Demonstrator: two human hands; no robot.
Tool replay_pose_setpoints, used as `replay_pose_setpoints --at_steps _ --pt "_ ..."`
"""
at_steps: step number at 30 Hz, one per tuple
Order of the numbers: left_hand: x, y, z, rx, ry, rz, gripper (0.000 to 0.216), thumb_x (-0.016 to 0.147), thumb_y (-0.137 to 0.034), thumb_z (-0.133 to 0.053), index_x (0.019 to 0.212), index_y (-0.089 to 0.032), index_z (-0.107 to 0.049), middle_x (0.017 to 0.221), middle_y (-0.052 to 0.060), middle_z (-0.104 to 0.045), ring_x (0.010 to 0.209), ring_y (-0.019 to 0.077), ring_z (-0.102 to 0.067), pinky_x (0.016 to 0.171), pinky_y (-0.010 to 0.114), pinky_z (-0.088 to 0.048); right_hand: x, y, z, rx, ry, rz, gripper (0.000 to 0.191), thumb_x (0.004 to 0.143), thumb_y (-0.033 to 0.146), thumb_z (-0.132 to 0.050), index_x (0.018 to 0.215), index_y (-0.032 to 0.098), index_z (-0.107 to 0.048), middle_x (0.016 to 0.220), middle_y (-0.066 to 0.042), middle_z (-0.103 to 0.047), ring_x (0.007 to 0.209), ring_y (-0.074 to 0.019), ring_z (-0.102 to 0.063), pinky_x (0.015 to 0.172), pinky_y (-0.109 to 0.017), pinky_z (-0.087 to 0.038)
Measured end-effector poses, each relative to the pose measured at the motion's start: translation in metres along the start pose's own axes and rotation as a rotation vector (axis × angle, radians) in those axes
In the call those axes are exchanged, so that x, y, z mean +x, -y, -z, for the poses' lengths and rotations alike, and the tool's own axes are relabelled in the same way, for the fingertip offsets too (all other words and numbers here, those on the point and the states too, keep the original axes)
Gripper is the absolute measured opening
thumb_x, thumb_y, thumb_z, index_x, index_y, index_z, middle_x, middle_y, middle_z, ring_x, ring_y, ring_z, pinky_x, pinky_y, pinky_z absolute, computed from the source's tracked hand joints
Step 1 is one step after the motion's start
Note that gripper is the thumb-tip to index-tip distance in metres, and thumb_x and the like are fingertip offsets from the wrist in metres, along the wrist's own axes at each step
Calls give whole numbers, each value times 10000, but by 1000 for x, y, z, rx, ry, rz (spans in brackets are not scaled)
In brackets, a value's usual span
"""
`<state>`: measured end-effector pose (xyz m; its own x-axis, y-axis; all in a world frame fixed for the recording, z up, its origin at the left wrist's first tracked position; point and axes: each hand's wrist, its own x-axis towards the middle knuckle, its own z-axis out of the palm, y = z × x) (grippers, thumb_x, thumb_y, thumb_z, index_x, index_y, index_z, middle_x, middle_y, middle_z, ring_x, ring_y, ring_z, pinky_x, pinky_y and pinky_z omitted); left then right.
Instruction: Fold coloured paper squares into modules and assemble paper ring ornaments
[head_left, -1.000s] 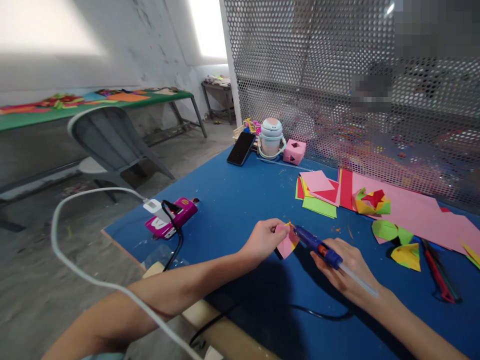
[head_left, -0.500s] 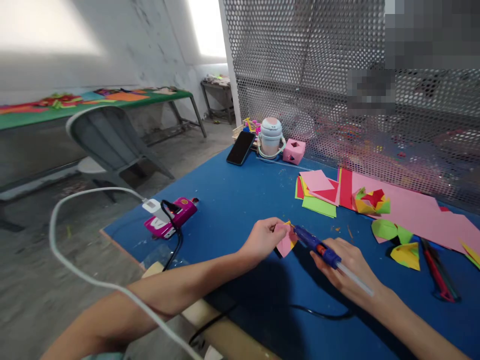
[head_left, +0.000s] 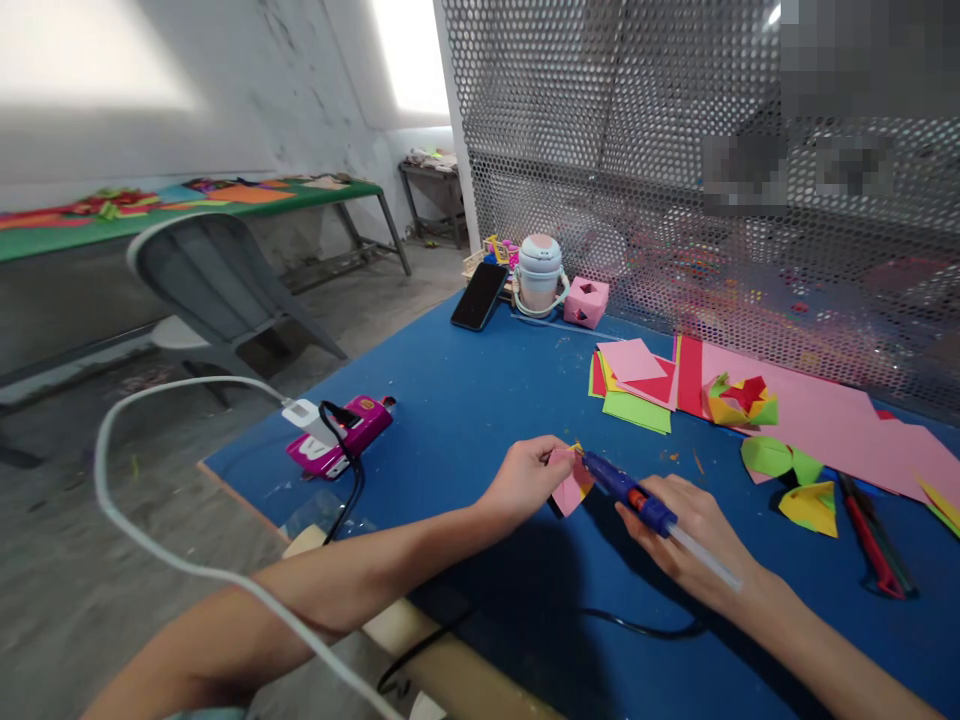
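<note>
Between the thumb and fingers of my left hand (head_left: 525, 475) is a small folded paper piece (head_left: 571, 487), pink with yellow at its edges. My right hand (head_left: 690, 525) is wrapped round a blue glue gun (head_left: 626, 488), with a clear glue stick (head_left: 705, 557) jutting from its back end. The gun's nozzle points left and meets, or nearly meets, the upper yellow edge of the paper; actual contact is hard to make out. To the right lie a green paper piece (head_left: 769, 458), a yellow paper piece (head_left: 810, 508) and a red-handled tool (head_left: 870, 540).
Coloured paper sheets (head_left: 637, 395) and a multicoloured paper flower (head_left: 742, 400) lie at the right. A perforated metal panel (head_left: 600, 130) borders the blue table's back. Further back stand a phone (head_left: 478, 297), a bottle (head_left: 539, 275) and a pink paper cube (head_left: 586, 302). A purple power strip (head_left: 345, 440) sits left, near cables.
The glue gun's nozzle has shifted very slightly left along the top edge of the paper piece. Both hands keep their holds; the whole view has drifted a little.
</note>
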<state>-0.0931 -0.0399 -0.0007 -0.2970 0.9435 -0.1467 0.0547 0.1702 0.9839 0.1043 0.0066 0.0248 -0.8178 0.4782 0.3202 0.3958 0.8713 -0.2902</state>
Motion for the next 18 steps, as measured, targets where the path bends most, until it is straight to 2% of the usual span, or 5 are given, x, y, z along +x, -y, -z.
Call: replay_pose_setpoints --at_steps 4,7,10,14,18 --pt "0 -3 2 -22 -20 9 161 683 -281 -567 662 -131 -621 569 -26 -564 534 99 -487 518 199 -347 1 2 6 38 -35 -55 197 873 273 -462 691 202 -490 591 2 -553 518 -142 -503 525 -258 -357" --pt "0 -4 4 -39 -44 11 137 678 -260 -564 679 -133 -617 582 -30 -555 544 98 -487 519 196 -341 3 2 8 147 -104 -187 227 862 329 -482 669 209 -491 569 13 -543 511 -140 -516 510 -247 -384" --pt "0 -3 5 -58 -52 14 132 674 -263 -567 674 -138 -607 594 -30 -556 552 101 -493 518 196 -344 4 -7 1 185 -150 -327 258 859 394 -476 687 211 -537 601 5 -589 566 -162 -562 562 -260 -432" --pt "-4 -4 3 -127 -29 46 127 656 -268 -586 658 -141 -587 594 -27 -556 554 105 -497 527 202 -352 6 -24 -13 -29 -123 -385 322 874 438 -416 797 197 -615 764 -55 -666 760 -226 -615 762 -360 -448" --pt "-8 -7 1 -205 1 99 139 639 -277 -599 630 -145 -557 573 -35 -532 530 92 -475 522 198 -333 8 -28 0 -240 19 -356 384 874 452 -383 834 189 -660 775 -110 -675 780 -263 -626 711 -376 -440"
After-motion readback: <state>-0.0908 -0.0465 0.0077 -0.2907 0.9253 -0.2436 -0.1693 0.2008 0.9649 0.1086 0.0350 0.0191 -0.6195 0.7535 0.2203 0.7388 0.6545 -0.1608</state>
